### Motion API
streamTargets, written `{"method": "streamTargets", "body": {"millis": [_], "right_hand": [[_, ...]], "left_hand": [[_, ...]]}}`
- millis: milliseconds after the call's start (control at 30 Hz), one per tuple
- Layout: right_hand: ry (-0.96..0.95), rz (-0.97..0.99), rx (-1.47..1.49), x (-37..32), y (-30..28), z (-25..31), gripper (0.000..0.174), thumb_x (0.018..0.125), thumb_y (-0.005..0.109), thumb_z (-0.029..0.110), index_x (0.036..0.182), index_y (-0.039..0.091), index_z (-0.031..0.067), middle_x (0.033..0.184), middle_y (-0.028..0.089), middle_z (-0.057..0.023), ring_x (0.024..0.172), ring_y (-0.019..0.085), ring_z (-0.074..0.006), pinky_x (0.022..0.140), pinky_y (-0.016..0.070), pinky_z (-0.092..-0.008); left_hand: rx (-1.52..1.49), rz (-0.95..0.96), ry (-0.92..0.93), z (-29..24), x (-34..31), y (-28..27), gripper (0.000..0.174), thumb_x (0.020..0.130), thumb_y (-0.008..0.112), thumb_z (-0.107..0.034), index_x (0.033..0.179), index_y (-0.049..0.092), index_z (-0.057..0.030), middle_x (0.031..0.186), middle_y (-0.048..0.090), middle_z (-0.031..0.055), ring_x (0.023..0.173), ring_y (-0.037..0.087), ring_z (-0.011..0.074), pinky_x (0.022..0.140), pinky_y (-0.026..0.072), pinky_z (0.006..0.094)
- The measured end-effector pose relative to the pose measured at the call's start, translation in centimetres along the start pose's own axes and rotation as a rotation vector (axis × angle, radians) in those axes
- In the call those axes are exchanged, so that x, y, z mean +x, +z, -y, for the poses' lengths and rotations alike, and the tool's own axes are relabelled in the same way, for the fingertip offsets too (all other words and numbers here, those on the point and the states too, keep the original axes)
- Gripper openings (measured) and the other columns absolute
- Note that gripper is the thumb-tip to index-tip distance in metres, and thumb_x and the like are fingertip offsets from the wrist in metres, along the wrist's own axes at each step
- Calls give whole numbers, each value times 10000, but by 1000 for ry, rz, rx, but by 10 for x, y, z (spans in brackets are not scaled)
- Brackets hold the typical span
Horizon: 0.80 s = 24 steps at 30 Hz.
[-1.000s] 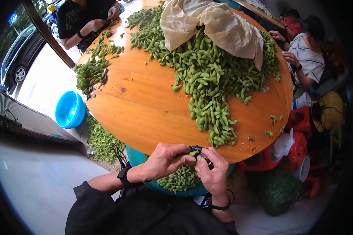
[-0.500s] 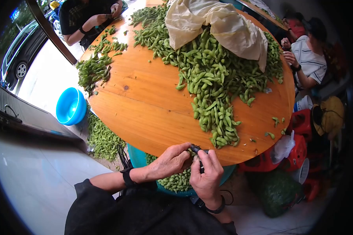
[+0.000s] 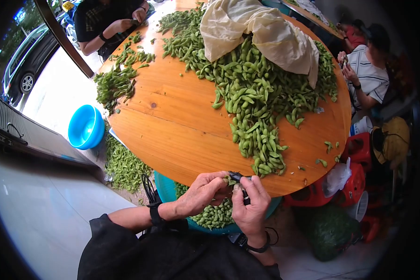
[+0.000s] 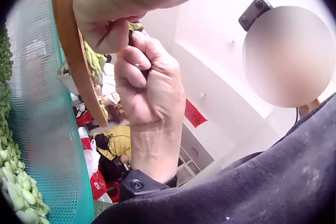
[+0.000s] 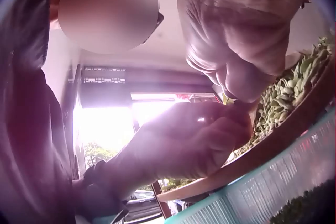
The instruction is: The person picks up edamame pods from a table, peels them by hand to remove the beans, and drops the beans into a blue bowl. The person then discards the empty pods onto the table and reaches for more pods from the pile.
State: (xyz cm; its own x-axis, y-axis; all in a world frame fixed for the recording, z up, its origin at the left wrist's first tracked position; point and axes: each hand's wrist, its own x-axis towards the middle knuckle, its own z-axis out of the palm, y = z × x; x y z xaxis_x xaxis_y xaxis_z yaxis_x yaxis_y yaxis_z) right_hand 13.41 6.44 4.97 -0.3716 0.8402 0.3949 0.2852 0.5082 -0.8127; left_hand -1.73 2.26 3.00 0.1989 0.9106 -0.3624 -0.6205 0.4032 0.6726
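Over the table's near edge the two hands meet, fingertips almost touching. The left hand (image 3: 202, 193) pinches a green pod (image 3: 231, 182) between thumb and forefinger. Curled in the right hand (image 3: 252, 208) is a small dark tool (image 3: 235, 176), its dark end against the pod. Below the hands stands a teal basket (image 3: 165, 185) holding shelled green beans (image 3: 213, 215). A long heap of pods (image 3: 247, 93) runs down the wooden table (image 3: 172, 130) towards the hands. In the left wrist view the right hand (image 4: 152, 82) has its fingers folded; the tool is mostly hidden there.
A cream cloth (image 3: 275, 39) lies over the heap's far part. Leafy pods (image 3: 114, 86) lie at the table's left. A blue basin (image 3: 86, 127) and pods (image 3: 126, 163) are on the floor at left; red stools (image 3: 350, 182) stand at right. Other people sit around the table.
The pod between the hands sits at a slightly different angle, and the right hand has shifted a little. The table and heap appear slightly further right in the head view.
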Motion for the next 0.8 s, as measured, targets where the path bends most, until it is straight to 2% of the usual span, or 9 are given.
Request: {"method": "streamTargets", "body": {"millis": [133, 200, 233, 333, 400, 433, 467, 633, 800], "right_hand": [[-51, 15, 9, -1, -1, -8, 123, 844, 606, -35, 963, 615, -64, 799, 521, -83, 617, 548, -152, 544, 431, -275], [219, 70, 166, -4, -5, -13, 149, 831, 606, -43, 979, 624, -56, 785, 543, -116, 652, 584, -219, 577, 462, -310], [298, 65, 266, -5, -9, -14, 137, 844, 603, -39, 976, 618, -71, 767, 534, -91, 615, 565, -156, 547, 443, -279], [526, 83, 414, -6, -54, -12, 146, 805, 618, -47, 948, 623, -76, 749, 547, -68, 575, 554, -122, 506, 430, -268], [351, 285, 98, -10, -114, -22, 180, 750, 646, -30, 922, 629, -79, 723, 568, -103, 580, 586, -173, 514, 443, -288], [285, 411, 10, -11, -144, -28, 193, 735, 649, -19, 917, 628, -82, 723, 583, -130, 589, 601, -209, 528, 452, -299], [219, 538, -82, -14, -167, -32, 207, 720, 652, -9, 912, 627, -85, 724, 597, -158, 598, 617, -244, 542, 462, -310], [436, 197, -448, -36, -192, -49, 223, 742, 628, -28, 955, 623, -90, 789, 631, -201, 644, 633, -317, 600, 481, -341], [401, 162, -329, -26, -159, -43, 197, 774, 614, -45, 966, 625, -85, 754, 597, -172, 630, 609, -272, 597, 463, -328]], "left_hand": [[-6, 9, 41, 2, 0, -3, 201, 949, 387, -83, 1039, 559, -27, 714, 476, -36, 597, 368, 54, 540, 328, 228], [120, 22, 5, -5, -3, 1, 237, 945, 395, -74, 1087, 569, 3, 715, 504, -12, 626, 449, 72, 577, 386, 228], [123, 25, 5, -6, -5, 1, 237, 945, 395, -74, 1087, 569, 3, 715, 504, -12, 626, 449, 72, 577, 386, 228], [462, 397, -70, -9, -13, -11, 317, 959, 451, -75, 1227, 561, 52, 868, 675, 108, 787, 635, 163, 740, 516, 293], [827, 744, 51, -32, -21, -12, 272, 951, 505, -68, 1179, 584, 57, 980, 707, 136, 909, 680, 196, 814, 530, 333], [962, 732, 41, -44, -22, -10, 231, 932, 549, -60, 1124, 624, 45, 1007, 712, 131, 978, 685, 224, 858, 531, 345], [1030, 693, 259, -57, -17, -15, 213, 911, 565, -47, 1097, 659, -2, 1018, 715, 124, 965, 685, 239, 845, 536, 351], [1586, -118, 566, -127, 51, -44, 122, 871, 608, -64, 963, 685, -44, 865, 700, 129, 745, 682, 287, 660, 544, 367], [1736, -255, 706, -141, 115, -68, 132, 856, 635, -148, 911, 700, -48, 824, 676, 152, 785, 650, 352, 717, 526, 427]]}}
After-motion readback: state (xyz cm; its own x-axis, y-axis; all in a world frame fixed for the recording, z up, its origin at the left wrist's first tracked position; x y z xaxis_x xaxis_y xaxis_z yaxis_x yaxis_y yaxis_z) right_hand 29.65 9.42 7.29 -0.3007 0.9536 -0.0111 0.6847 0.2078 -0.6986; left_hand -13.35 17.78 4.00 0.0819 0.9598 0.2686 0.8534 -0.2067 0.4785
